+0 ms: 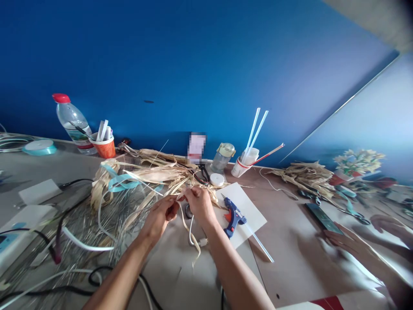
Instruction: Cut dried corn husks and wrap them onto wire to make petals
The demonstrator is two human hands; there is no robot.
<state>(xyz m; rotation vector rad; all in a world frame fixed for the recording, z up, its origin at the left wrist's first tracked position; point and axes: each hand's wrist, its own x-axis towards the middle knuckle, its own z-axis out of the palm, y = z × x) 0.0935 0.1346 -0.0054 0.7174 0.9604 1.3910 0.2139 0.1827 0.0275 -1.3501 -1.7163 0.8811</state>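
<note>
Head: glue gun (235, 215) near right hand (200, 206)

The brownish table (284, 217) carries a bottle (72, 122), an orange cup (106, 149) and a ribbon roll (39, 147) at the left, with thin wires (85, 230) spread nearer. Husks (158, 174) lie mid-table and in a heap (306, 173) at the right; between them stand a jar (222, 159) and a white cup (240, 168).

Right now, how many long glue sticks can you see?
3. Two glue sticks stand in the white cup; a third pokes from the back of the blue glue gun. Others may be hidden.
</note>
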